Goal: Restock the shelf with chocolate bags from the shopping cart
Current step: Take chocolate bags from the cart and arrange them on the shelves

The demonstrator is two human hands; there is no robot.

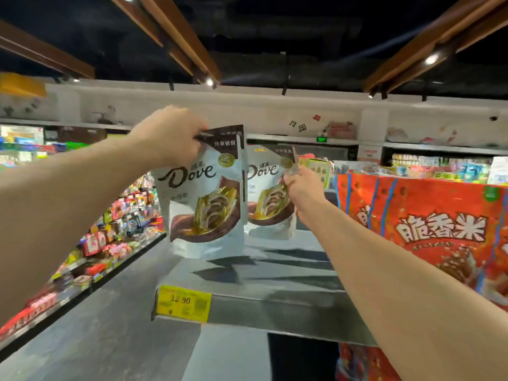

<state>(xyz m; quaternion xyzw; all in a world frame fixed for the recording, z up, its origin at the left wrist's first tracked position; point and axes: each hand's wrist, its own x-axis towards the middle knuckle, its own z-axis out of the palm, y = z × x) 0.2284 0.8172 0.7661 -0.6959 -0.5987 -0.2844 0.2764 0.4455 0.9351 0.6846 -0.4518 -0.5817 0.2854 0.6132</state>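
Left forearm [68, 193], nearest; left hand [170, 136] pinches front Dove bag [203, 204] by its top corner, bag upright above the shelf [275, 301] front edge. Right hand [299, 188] pinches rear Dove bag [265, 188], standing just behind, toward the back.

I see a dark ceiling [275, 28] crossed by wooden beams [176, 31], small spotlights [431, 59] glowing, and a white wall band [247, 105] below.

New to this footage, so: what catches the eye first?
At centre, the left hand pinches the front Dove bag by its top corner, while the right hand holds the edge of the rear Dove bag standing on the grey shelf. Bright red bags fill the right side; a yellow price tag marks the shelf's front edge.
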